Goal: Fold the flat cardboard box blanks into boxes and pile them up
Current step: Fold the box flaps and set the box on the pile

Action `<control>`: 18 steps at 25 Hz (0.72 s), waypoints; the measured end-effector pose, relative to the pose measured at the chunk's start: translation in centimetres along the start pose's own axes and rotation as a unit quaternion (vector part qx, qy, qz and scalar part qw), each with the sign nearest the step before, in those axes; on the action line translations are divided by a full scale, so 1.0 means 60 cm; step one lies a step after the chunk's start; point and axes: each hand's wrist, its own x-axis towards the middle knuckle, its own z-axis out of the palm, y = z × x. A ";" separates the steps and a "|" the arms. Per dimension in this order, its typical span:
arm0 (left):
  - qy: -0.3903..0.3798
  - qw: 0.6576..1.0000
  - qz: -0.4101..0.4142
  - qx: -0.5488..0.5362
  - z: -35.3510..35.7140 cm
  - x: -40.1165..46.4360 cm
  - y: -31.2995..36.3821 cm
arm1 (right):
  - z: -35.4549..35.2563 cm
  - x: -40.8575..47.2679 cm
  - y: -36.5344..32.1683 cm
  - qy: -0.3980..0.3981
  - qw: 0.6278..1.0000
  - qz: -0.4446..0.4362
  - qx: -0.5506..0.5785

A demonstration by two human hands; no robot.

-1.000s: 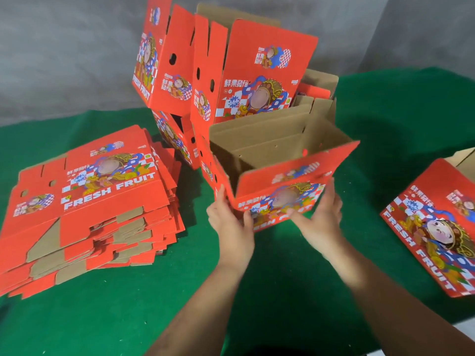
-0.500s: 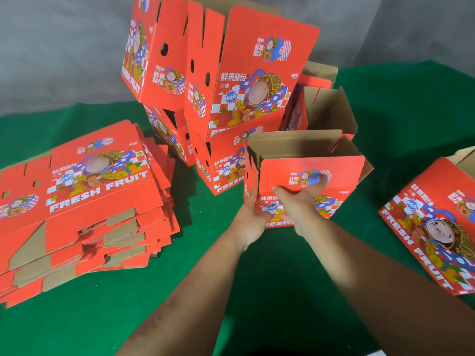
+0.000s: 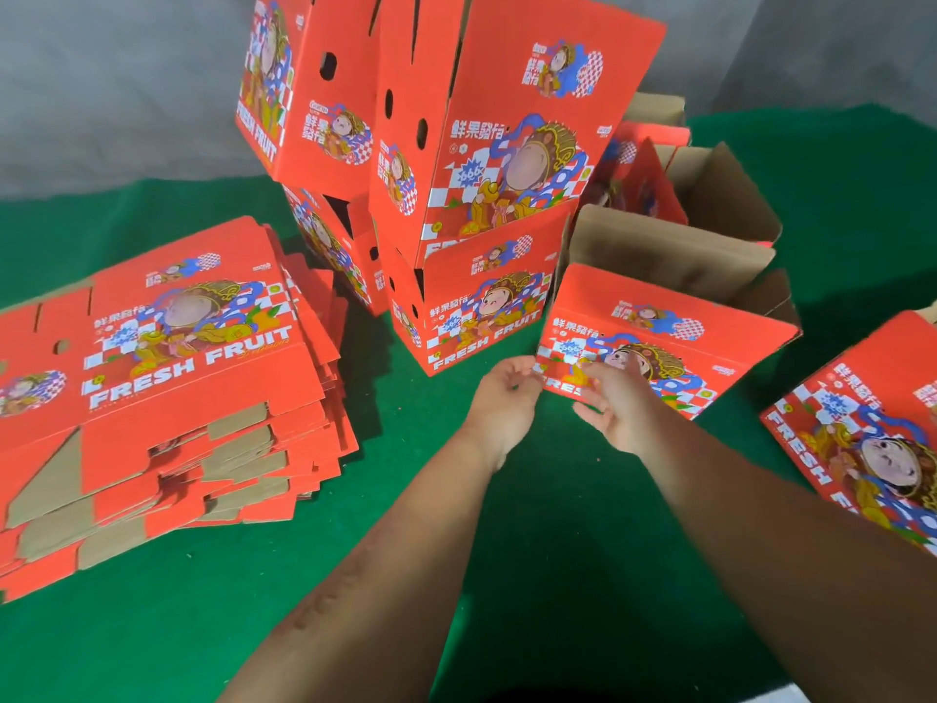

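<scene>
Where the green cloth (image 3: pixel 583 525) spreads across the table, my pile (image 3: pixel 456 195) of folded boxes rises at the back, leaning and stacked several high. Left of it lies the stack of flat blanks (image 3: pixel 167 398), well apart from both hands, long side running left to right. Right of the pile stands the box (image 3: pixel 654 347) I am dealing with, open top up, printed face towards me, its long axis running left to right and tilted a little away. Another folded box (image 3: pixel 862 428) lies at the right edge.

The box sits just ahead of my hands, on the cloth beside the pile's bottom box. My left hand (image 3: pixel 499 405) is at its near left corner, fingers loosely curled, tips touching or almost touching the edge; I cannot tell which. My right hand (image 3: pixel 621 403) lies over the lower front face, fingers spread and relaxed, holding nothing. Neither hand grips. I judge the blanks are the next reach, and my left hand is the nearer.
</scene>
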 end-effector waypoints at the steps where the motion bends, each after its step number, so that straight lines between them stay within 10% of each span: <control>1: 0.010 1.000 -0.004 -0.003 -0.003 0.002 -0.006 | 0.011 -0.007 0.007 -0.014 0.999 -0.002 -0.040; 12: 0.258 0.955 0.098 -0.108 -0.185 -0.044 -0.039 | 0.263 -0.138 0.089 -0.201 0.956 -0.055 -0.209; 18: 0.358 0.912 0.050 0.196 -0.382 -0.069 -0.074 | 0.402 -0.193 0.115 -0.290 0.904 -0.064 -0.307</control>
